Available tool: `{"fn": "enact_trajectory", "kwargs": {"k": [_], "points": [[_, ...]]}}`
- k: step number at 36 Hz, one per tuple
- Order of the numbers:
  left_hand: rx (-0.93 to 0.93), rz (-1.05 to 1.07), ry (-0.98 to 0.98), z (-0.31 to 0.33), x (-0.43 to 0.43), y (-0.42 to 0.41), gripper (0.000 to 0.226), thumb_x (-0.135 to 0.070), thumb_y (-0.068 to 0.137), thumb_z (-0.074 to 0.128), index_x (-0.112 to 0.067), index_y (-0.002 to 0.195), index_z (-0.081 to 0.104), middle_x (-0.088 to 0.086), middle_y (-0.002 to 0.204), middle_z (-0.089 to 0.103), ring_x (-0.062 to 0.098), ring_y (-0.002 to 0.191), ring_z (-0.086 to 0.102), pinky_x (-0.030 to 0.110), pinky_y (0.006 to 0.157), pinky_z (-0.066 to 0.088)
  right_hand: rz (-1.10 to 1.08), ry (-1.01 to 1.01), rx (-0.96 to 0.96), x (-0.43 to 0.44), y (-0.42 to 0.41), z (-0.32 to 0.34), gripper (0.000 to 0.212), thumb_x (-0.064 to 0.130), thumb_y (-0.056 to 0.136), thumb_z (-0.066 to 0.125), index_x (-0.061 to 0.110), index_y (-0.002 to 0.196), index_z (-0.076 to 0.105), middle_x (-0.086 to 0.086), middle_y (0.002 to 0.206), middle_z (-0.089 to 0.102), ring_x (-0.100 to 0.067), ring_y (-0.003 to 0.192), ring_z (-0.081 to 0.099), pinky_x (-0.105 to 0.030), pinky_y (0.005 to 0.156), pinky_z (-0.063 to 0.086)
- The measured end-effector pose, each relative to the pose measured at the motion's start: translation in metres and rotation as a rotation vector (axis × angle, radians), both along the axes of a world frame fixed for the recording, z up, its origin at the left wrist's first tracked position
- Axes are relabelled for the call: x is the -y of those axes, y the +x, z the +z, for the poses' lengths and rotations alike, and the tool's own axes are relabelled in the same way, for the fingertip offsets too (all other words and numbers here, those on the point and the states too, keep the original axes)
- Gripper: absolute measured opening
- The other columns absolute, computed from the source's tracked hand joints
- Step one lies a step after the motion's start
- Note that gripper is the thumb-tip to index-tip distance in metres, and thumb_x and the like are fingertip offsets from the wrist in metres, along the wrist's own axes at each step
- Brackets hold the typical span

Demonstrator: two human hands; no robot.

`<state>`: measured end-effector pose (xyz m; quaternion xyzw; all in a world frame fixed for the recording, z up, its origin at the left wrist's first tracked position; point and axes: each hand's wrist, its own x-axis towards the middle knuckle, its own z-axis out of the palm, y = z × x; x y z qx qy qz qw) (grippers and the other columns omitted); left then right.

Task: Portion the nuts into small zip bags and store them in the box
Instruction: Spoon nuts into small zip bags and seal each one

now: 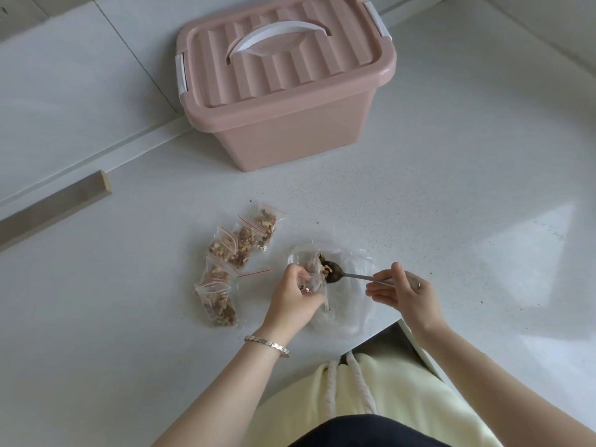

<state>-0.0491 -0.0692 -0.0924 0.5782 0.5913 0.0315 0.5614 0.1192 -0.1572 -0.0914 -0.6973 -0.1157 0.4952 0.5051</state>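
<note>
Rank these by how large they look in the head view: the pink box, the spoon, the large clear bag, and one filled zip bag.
1. Pink box
2. Large clear bag
3. Spoon and filled zip bag: too close in apparent size to rank; part of the spoon's handle is hidden by the right hand.

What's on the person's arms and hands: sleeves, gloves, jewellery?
No gloves; no sleeves reach either forearm. The left hand has a silver link bracelet at the wrist. The right hand wears a thin ring on one finger. No watch or markings visible.
</note>
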Motion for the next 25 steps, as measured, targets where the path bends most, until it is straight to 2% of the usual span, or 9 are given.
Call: {"fn": "enact_trajectory", "kwargs": {"k": [5,8,11,13,16,18,21,23,25], "points": [[0.053,0.040,0.037,-0.001,0.002,-0.003,0.033,-0.009,0.077,0.063,-0.022,0.102,0.045,-0.007,0.112,0.055,0.009,0.070,0.056,0.020,0.060,0.043,-0.089,-0.025,-0.153,0.007,0.006,-0.003,0.040,0.028,0.098,0.038,0.000,0.083,0.063,-0.019,0.075,0.070,-0.024,0.069,0.070,-0.025,0.065,0.059],[0.108,0.117,0.132,0.000,0.007,-0.003,0.034,-0.006,0.080,0.064,-0.019,0.106,0.045,-0.013,0.119,0.051,-0.008,0.073,0.057,0.006,0.059,0.043,-0.131,-0.010,-0.167,0.011,0.011,0.001,0.041,0.030,0.098,0.038,0.001,0.084,0.063,-0.018,0.075,0.070,-0.023,0.069,0.070,-0.025,0.066,0.059],[0.175,0.188,0.226,-0.002,0.011,-0.004,0.036,-0.003,0.079,0.068,-0.011,0.105,0.044,-0.007,0.115,0.054,-0.023,0.076,0.053,0.001,0.066,0.042,-0.159,0.021,-0.199,0.014,0.017,0.006,0.041,0.032,0.097,0.037,0.001,0.085,0.061,-0.017,0.073,0.070,-0.023,0.069,0.070,-0.023,0.063,0.058],[0.182,0.198,0.264,-0.005,0.014,-0.004,0.042,-0.005,0.077,0.072,-0.013,0.106,0.043,-0.010,0.111,0.056,-0.019,0.081,0.055,0.001,0.069,0.040,-0.173,0.048,-0.224,0.015,0.021,0.011,0.042,0.031,0.098,0.036,0.001,0.083,0.061,-0.015,0.069,0.070,-0.022,0.066,0.070,-0.023,0.061,0.058],[0.156,0.235,0.255,-0.010,0.016,-0.004,0.051,-0.013,0.073,0.077,-0.022,0.111,0.043,-0.016,0.103,0.058,-0.004,0.085,0.057,0.002,0.069,0.041,-0.172,0.090,-0.237,0.015,0.023,0.021,0.042,0.032,0.098,0.035,0.001,0.082,0.060,-0.014,0.067,0.070,-0.022,0.066,0.070,-0.024,0.061,0.058],[0.171,0.260,0.240,-0.013,0.016,-0.003,0.047,-0.014,0.072,0.078,-0.025,0.107,0.047,-0.016,0.096,0.060,0.002,0.086,0.058,0.004,0.070,0.042,-0.155,0.111,-0.211,0.014,0.022,0.030,0.043,0.032,0.097,0.035,0.001,0.082,0.060,-0.015,0.068,0.070,-0.023,0.067,0.070,-0.024,0.062,0.058],[0.190,0.257,0.249,-0.016,0.017,0.000,0.036,-0.017,0.074,0.077,-0.032,0.095,0.051,-0.010,0.089,0.062,0.008,0.082,0.059,0.014,0.072,0.047,-0.090,0.152,-0.092,0.011,0.015,0.042,0.043,0.030,0.096,0.036,0.000,0.080,0.062,-0.018,0.071,0.070,-0.028,0.070,0.070,-0.024,0.062,0.057],[0.210,0.252,0.257,-0.018,0.018,0.001,0.033,-0.019,0.075,0.076,-0.030,0.093,0.051,-0.008,0.088,0.061,0.008,0.080,0.058,0.017,0.072,0.048,-0.045,0.202,-0.011,0.008,0.008,0.050,0.044,0.032,0.093,0.039,-0.001,0.079,0.064,-0.018,0.071,0.070,-0.030,0.071,0.069,-0.024,0.062,0.057],[0.221,0.246,0.257,-0.020,0.018,0.001,0.032,-0.019,0.076,0.074,-0.028,0.092,0.049,-0.006,0.088,0.058,0.009,0.079,0.057,0.015,0.071,0.046,0.031,0.262,0.101,0.007,0.000,0.055,0.049,0.050,0.086,0.046,0.007,0.076,0.067,-0.014,0.073,0.071,-0.026,0.071,0.069,-0.025,0.064,0.057]]}}
